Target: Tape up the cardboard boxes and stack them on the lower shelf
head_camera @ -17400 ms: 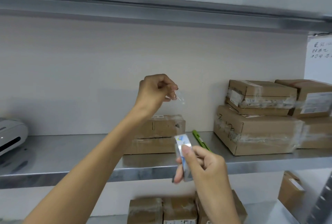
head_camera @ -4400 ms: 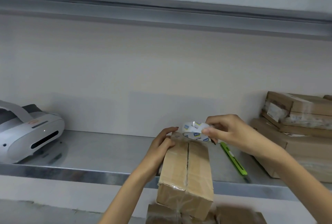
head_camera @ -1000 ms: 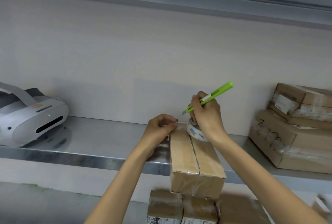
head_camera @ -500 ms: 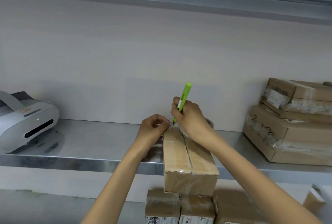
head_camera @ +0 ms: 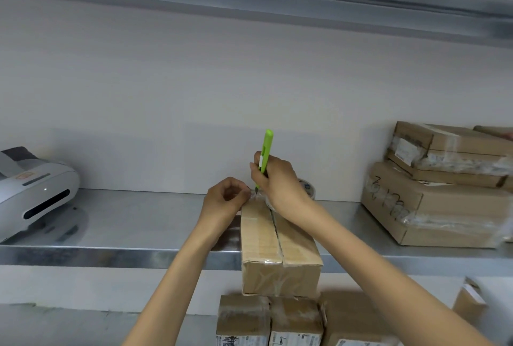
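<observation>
A long cardboard box (head_camera: 279, 245) lies on the steel shelf (head_camera: 133, 223), its near end sticking out over the front edge. Clear tape runs along its top seam. My left hand (head_camera: 226, 198) pinches the tape at the box's far left corner. My right hand (head_camera: 277, 182) grips a green utility knife (head_camera: 265, 151) held nearly upright, its tip down at the tape by the box's far end. The tape roll (head_camera: 306, 189) peeks out behind my right hand.
A white label printer (head_camera: 33, 193) stands at the shelf's left end. Taped boxes (head_camera: 438, 196) are stacked at the right. On the lower shelf, several taped boxes (head_camera: 269, 320) sit right below the overhanging box.
The knife swung from slanting right to nearly upright, its tip brought down to the tape at the box's far end. My left hand kept its pinch on the tape.
</observation>
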`<state>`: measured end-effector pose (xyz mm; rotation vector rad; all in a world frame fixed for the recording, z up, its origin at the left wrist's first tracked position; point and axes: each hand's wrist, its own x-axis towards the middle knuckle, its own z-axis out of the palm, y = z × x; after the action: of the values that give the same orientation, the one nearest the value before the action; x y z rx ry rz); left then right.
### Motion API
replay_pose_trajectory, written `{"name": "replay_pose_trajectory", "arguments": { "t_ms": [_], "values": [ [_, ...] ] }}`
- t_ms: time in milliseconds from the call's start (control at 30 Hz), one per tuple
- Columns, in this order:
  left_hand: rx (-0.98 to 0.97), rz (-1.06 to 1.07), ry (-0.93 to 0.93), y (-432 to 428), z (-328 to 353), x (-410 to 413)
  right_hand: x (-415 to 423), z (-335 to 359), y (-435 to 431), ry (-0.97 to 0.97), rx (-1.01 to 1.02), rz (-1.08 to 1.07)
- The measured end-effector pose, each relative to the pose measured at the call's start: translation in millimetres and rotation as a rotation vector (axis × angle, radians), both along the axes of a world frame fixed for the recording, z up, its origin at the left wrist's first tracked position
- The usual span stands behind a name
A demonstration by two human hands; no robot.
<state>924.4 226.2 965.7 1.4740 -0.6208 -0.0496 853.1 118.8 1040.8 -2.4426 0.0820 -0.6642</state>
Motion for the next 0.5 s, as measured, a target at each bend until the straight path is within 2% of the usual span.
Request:
{"name": "replay_pose_trajectory", "arguments": {
  "t_ms": [300,500],
  "values": [
    [0.019,0.008,-0.01,1.5,-0.3,-0.9,0.8,3.4,3.7,0.039,0.028,-0.06],
    [0.034,0.005,-0.03,1.7,0.1,0.1,2.7,8.1,8.4,0.124,-0.084,-0.088]
  ]
}}
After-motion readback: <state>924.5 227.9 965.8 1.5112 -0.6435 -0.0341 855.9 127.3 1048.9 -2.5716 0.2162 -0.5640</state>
